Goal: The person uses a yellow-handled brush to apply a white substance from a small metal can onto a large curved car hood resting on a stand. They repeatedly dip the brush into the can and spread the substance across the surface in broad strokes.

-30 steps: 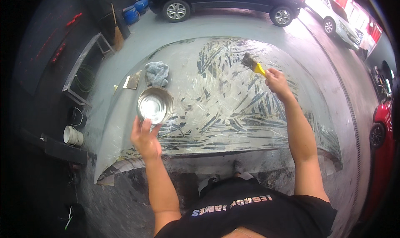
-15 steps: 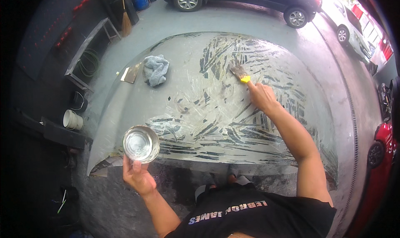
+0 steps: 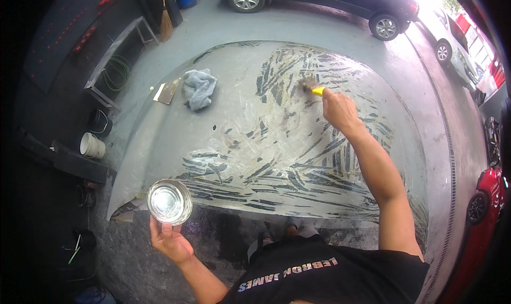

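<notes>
A grey car hood [image 3: 223, 80] lies before me, its paint streaked and scraped down to dark patches on the right half and along the near edge. My right hand [image 3: 339, 111] grips the yellow handle of a paintbrush [image 3: 310, 84], whose bristles touch the scraped upper right area. In my left hand [image 3: 170, 243] is an open round metal can [image 3: 169, 202], held at the hood's near left corner with its whitish inside facing up. A crumpled grey-blue cloth [image 3: 199, 89] rests on the hood's far left, beside a flat brown piece with a white edge [image 3: 167, 92].
A dark car [image 3: 319, 0] stands beyond the hood, with a white car [image 3: 452, 43] and a red car [image 3: 487, 197] to the right. On the left are a metal frame [image 3: 101, 64], a green hose [image 3: 116, 74], a white bucket [image 3: 92, 145] and a broom [image 3: 166, 24].
The brush has swung so its handle points more sideways, and my right hand has shifted slightly right and up. My left hand has moved the can a little left and nearer me.
</notes>
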Tool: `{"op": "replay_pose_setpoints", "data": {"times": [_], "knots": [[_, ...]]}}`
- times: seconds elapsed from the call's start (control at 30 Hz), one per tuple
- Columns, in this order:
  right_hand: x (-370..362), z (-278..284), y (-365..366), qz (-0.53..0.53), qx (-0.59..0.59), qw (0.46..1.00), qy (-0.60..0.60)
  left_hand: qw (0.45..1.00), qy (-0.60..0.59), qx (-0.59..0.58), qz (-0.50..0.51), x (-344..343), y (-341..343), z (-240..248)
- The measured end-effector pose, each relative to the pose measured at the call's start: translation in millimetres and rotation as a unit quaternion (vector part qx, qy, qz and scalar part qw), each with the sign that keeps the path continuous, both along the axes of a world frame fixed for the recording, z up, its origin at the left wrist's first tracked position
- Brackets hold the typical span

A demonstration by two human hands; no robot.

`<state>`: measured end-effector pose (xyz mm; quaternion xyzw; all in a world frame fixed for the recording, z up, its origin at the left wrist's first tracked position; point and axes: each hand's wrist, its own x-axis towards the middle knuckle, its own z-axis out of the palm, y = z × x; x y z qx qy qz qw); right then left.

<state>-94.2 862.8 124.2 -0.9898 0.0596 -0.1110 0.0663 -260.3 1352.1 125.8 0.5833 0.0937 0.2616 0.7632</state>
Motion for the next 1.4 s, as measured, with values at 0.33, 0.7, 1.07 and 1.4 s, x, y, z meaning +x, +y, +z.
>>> {"op": "replay_pose_setpoints", "data": {"times": [0.33, 0.7, 1.07, 1.4], "knots": [[35.3, 5.8, -33.0, 0.001, 0.019, 1.0, -0.006, 0.999, 0.014, 0.009, 0.033, -7.8, -2.9, -1.5], [67.9, -24.8, -47.7, -0.018, 0.021, 0.999, -0.033, 0.999, 0.016, 0.027, 0.019, -6.4, -1.6, -1.7], [27.1, 0.5, -52.0, -0.069, -0.043, 0.996, 0.024, 0.999, 0.018, 0.036, 0.031, -5.5, -0.6, 2.5], [22.2, 11.9, -52.1, -0.063, -0.032, 0.998, -0.003, 1.0, 0.012, 0.028, 0.007, -5.5, 2.2, 6.9]]}}
